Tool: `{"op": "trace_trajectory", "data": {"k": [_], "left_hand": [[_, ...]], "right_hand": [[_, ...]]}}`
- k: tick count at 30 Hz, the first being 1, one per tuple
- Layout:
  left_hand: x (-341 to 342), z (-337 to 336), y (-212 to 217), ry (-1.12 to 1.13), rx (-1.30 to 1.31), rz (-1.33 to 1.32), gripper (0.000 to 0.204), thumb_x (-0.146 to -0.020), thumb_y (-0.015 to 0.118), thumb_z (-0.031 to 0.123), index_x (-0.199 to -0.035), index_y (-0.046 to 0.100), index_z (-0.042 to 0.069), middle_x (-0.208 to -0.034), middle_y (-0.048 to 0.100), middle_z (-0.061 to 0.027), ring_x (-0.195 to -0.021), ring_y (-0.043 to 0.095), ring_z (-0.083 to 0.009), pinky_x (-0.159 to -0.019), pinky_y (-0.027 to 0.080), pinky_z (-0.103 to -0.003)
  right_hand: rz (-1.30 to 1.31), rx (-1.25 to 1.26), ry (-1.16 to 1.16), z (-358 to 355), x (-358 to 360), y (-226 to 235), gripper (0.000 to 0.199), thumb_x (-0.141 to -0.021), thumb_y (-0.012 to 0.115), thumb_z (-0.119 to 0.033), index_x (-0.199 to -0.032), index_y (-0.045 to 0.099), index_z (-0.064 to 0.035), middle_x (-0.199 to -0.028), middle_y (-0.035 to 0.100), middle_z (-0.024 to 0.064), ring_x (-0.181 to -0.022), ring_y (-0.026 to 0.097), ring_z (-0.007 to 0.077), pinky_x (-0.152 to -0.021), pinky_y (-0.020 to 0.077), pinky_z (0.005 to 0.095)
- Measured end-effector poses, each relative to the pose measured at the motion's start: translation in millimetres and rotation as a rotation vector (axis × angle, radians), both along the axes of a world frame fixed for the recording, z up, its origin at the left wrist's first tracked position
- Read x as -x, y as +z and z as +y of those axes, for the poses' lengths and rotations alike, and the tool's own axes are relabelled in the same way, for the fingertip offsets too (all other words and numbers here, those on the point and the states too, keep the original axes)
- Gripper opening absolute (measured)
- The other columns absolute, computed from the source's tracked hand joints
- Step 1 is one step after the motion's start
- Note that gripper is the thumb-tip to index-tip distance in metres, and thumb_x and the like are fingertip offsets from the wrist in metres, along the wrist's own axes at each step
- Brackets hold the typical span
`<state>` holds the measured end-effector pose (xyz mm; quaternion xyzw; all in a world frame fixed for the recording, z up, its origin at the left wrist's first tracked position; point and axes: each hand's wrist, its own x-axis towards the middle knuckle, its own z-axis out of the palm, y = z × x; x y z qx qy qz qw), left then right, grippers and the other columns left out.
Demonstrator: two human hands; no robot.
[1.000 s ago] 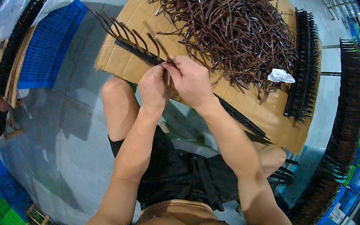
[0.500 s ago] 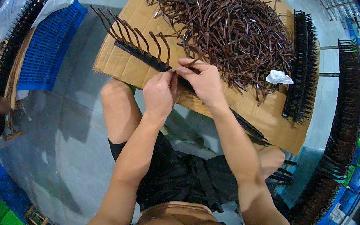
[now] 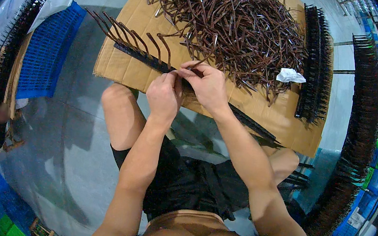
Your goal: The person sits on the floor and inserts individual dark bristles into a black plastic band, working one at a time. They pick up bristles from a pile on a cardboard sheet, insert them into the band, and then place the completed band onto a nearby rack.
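Bar [image 3: 142,58], black and narrow, running aslant over the near part of the cardboard tabletop [image 3: 292,131]; curved brown strips [image 3: 134,40] stand in a row along its left portion. The right grip [image 3: 191,69] pinches a single strip [image 3: 201,63] just above the bar. The left grip [image 3: 169,79] is curled at the row's right end; whether it grasps the bar cannot be told. Beyond lies a heap [image 3: 238,34] of similar strips, with white paper [image 3: 291,76] at its right edge.
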<state>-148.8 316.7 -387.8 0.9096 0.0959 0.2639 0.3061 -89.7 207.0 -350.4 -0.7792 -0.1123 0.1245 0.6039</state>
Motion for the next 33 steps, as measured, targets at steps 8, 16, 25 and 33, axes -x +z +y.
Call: {"op": "trace_trajectory", "data": {"k": [8, 16, 25, 33], "left_hand": [[1.1, 0.1, -2.3, -0.027, 0.062, 0.019, 0.007, -0.081, 0.061, 0.008, -0.086, 0.062, 0.003, -0.075, 0.061, -0.0128, -0.070, 0.060, -0.0334, -0.060, 0.047, -0.043], [4.5, 4.0, -13.3, -0.031, 0.030, 0.108, 0.011, -0.083, 0.062, 0.010, -0.091, 0.064, 0.004, -0.078, 0.063, -0.0139, -0.072, 0.061, -0.0338, -0.062, 0.048, -0.043], [0.9, 21.5, 4.5, 0.134, 0.132, 0.150, 0.017, -0.086, 0.063, 0.021, -0.084, 0.071, 0.006, -0.073, 0.068, -0.0155, -0.066, 0.065, -0.0345, -0.061, 0.051, -0.042], [5.8, 12.5, -1.2, -0.006, 0.077, 0.031, 0.013, -0.085, 0.064, 0.016, -0.089, 0.066, 0.004, -0.081, 0.066, -0.0131, -0.075, 0.063, -0.0326, -0.066, 0.050, -0.041]], "right_hand": [[-0.085, 0.080, 0.082, -0.1, 0.8, 1.4, 0.016, -0.084, 0.067, -0.008, -0.095, 0.070, 0.0029, -0.088, 0.072, 0.0082, -0.077, 0.064, 0.0098, -0.071, 0.0505, 0.0240], [-0.416, 0.374, 0.192, 4.2, 1.8, 5.2, 0.019, -0.083, 0.068, -0.012, -0.099, 0.070, -0.0024, -0.093, 0.072, 0.0085, -0.083, 0.066, 0.0154, -0.075, 0.0518, 0.0281], [0.313, 0.837, 0.333, -2.6, -68.8, 15.1, 0.040, -0.078, 0.068, -0.038, -0.096, 0.069, -0.0015, -0.081, 0.070, 0.0151, -0.075, 0.069, 0.0241, -0.072, 0.0554, 0.0366], [0.341, 0.273, 0.064, 0.9, -36.9, 13.7, 0.031, -0.079, 0.072, -0.029, -0.087, 0.066, 0.0000, -0.079, 0.071, 0.0132, -0.066, 0.068, 0.0182, -0.063, 0.0532, 0.0302]]}}
